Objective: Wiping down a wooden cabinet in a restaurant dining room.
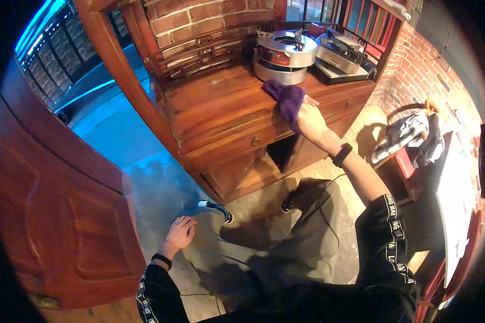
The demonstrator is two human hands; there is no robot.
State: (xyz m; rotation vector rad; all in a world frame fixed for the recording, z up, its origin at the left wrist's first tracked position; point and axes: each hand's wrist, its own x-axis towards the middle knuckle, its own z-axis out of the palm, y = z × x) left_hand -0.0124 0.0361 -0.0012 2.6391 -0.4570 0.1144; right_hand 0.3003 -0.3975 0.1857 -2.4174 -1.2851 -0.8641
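A purple cloth [287, 101] is in my right hand [310, 121], pressed against the front part of the top of a wooden cabinet [214, 101]. The cloth covers most of my fingers. Just behind it stands a round silver device [285, 52] with a red label on its side. To the right of that sits a turntable-like silver device [339, 52] on a dark base. My left hand [180, 233] hangs low over the floor with nothing in it, its fingers loosely bent and touching no furniture.
A reddish wooden door panel [64, 194] stands at the left. The cabinet's drawer front [242, 141] faces me, above a dark opening [282, 151]. Clothes [412, 133] lie on a low stand at right, near a white board [454, 210]. A thin cable [327, 222] crosses by my leg.
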